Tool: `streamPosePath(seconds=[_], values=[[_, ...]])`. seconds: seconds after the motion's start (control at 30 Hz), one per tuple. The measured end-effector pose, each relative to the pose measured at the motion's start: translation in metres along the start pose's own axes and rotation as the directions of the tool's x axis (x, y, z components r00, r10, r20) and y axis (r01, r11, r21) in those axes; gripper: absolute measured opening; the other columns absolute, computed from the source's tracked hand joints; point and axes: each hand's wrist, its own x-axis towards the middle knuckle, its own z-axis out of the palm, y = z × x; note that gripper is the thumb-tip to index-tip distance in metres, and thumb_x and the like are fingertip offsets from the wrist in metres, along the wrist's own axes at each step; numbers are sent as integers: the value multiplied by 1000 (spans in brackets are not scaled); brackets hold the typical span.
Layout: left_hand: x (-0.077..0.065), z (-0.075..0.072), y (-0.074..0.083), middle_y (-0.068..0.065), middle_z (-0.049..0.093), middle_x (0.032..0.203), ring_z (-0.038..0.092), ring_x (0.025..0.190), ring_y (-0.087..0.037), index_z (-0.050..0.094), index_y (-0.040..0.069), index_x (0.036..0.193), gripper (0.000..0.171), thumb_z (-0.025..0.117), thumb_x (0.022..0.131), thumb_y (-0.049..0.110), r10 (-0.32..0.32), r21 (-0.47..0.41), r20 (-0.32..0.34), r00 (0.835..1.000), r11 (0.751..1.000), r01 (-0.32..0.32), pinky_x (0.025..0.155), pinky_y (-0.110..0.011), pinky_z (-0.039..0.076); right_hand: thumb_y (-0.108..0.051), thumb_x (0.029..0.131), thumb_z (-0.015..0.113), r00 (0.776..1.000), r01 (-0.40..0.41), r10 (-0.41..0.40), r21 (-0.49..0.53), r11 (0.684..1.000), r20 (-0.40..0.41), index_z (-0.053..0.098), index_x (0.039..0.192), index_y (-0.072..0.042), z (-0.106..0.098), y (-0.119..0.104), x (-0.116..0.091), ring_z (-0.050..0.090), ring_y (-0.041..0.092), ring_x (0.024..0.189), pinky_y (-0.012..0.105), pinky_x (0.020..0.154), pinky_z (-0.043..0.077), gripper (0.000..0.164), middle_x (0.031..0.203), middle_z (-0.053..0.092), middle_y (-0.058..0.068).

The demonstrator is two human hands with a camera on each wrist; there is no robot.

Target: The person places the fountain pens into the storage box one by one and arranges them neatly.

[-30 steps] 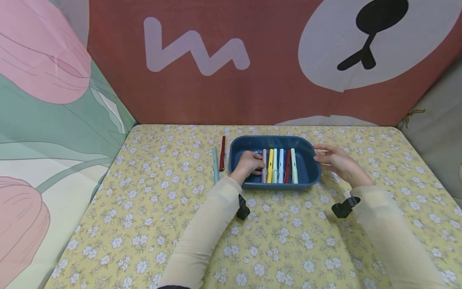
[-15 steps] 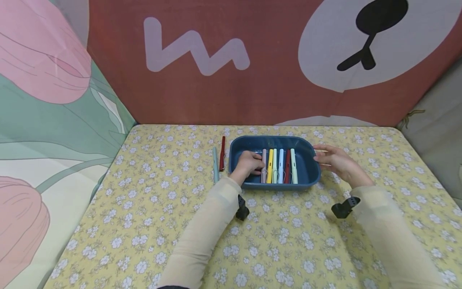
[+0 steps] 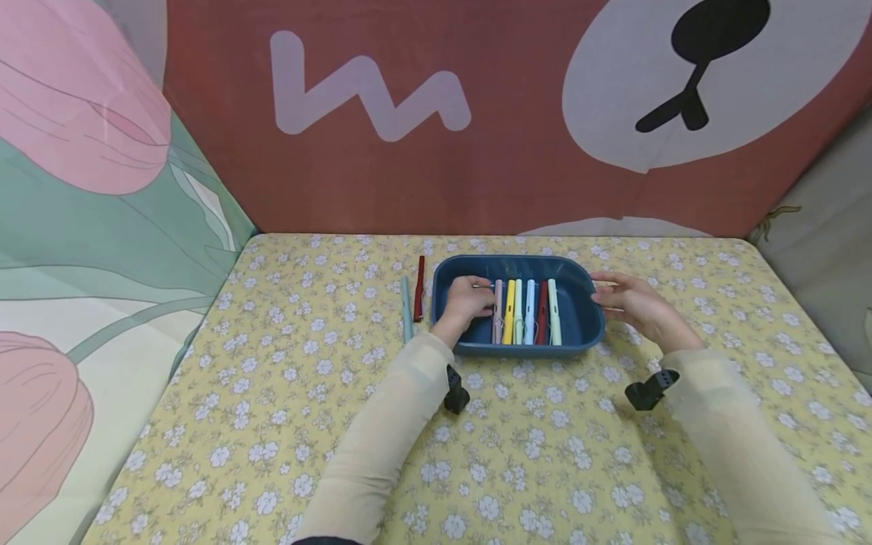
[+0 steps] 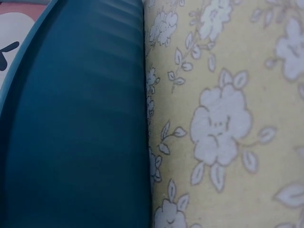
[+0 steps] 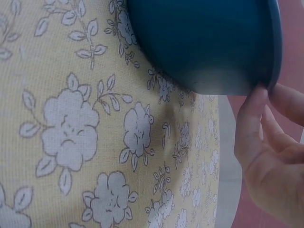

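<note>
A blue tray (image 3: 579, 350) on the table holds a row of pens lying side by side. From left to right they are a pink pen (image 3: 498, 312), a yellow pen (image 3: 509, 312), a pale green pen (image 3: 519, 312), a light blue pen (image 3: 530, 312), a dark red pen (image 3: 542, 312) and another pale green pen (image 3: 555, 312). My left hand (image 3: 468, 304) reaches into the tray's left part, its fingertips spread right at the pink pen's left side. With thumb and fingers, my right hand (image 5: 270, 156) pinches the tray's right rim.
Outside the tray, to its left, lie another dark red pen (image 3: 418, 289) and a teal pen (image 3: 406, 310). A flowered yellow cloth (image 3: 272, 424) covers the table. Behind the table's far edge stands a reddish-brown printed backdrop (image 3: 381, 189).
My left hand has shifted slightly up and away from the pink pen's middle, its fingertips spreading. The right hand and the tray have stayed in place.
</note>
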Motion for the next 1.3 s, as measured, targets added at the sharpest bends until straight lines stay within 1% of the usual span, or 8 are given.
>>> streamPosePath(seconds=[0.2,0.37,0.57,0.73,0.83,1.1,1.2,1.3], values=[[2,1,2,-20,62,119,64,108,-30,57,-2,128,35,57,93,1,84,-50,-15,996,995,-84,82,-32,61,-20,100,49,1000,3,-3,-5,1000,-2,18,153,-7,-1,-1,-1,56,-7,87,17,81,53,64,132,42,9],[1,-1,6,-18,62,118,64,108,-29,57,-1,128,36,56,92,1,99,-81,-10,995,992,-99,84,-33,60,-20,100,49,1000,0,0,-11,1000,-2,17,153,-7,0,-1,-1,56,-7,87,17,81,52,63,133,42,8],[-2,-4,12,-17,62,120,63,112,-29,56,0,130,37,57,93,4,115,-120,21,993,986,-112,87,-32,59,-20,101,48,1000,8,-8,-16,1000,1,16,154,-6,-2,1,-1,55,-8,88,16,81,52,63,137,41,12],[-5,-11,19,-18,60,122,61,115,-31,55,0,131,37,57,94,5,140,-161,26,990,978,-134,88,-31,59,-19,101,48,1000,5,-5,-13,1000,-1,17,153,-6,-1,1,-1,56,-6,88,17,81,52,62,126,45,4],[-8,-17,24,-18,59,122,60,116,-33,55,1,131,37,57,95,5,150,-184,4,989,972,-147,89,-31,59,-19,101,48,1000,6,-6,-7,1000,-4,19,153,-7,-1,0,-2,56,-5,88,17,82,53,61,121,47,1],[-13,-39,36,-17,58,121,58,117,-35,56,1,130,36,57,94,4,192,-198,-88,977,958,-206,88,-30,59,-20,100,49,1000,8,-8,-6,1000,-3,19,153,-7,0,-1,-2,56,-6,88,18,82,53,62,121,46,1],[-13,-49,39,-16,59,118,60,113,-31,57,0,127,34,57,93,2,205,-215,-133,970,949,-230,86,-28,59,-20,100,49,1000,9,-9,-1,1000,0,19,153,-6,0,0,-2,56,-5,88,18,82,53,62,118,47,-1],[-12,-60,39,-13,59,113,61,104,-23,58,0,125,33,56,93,2,203,-230,-190,960,942,-245,85,-29,60,-20,100,49,1000,11,-11,4,1000,2,19,153,-6,-1,1,-2,57,-5,88,18,82,53,62,118,47,-1]])
